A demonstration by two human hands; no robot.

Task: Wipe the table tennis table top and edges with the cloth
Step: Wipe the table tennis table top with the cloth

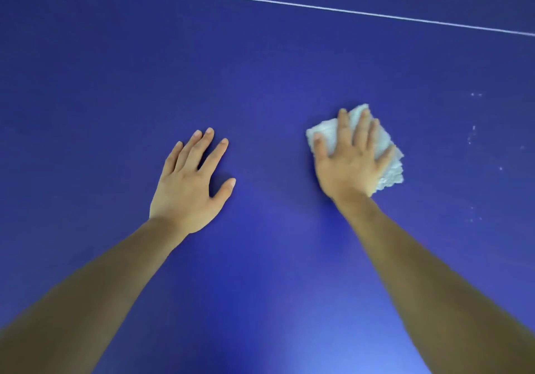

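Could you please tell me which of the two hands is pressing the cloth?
The right hand, fingers spread flat on the white cloth; the left hand rests on bare blue table top.

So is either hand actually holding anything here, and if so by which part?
Nothing is gripped. The right hand presses flat on the middle of the white cloth, fingers straight; the left hand is empty.

No text, label, brand or number can be read on the flat blue table tennis table top [260, 84] or the crumpled white cloth [392, 171].
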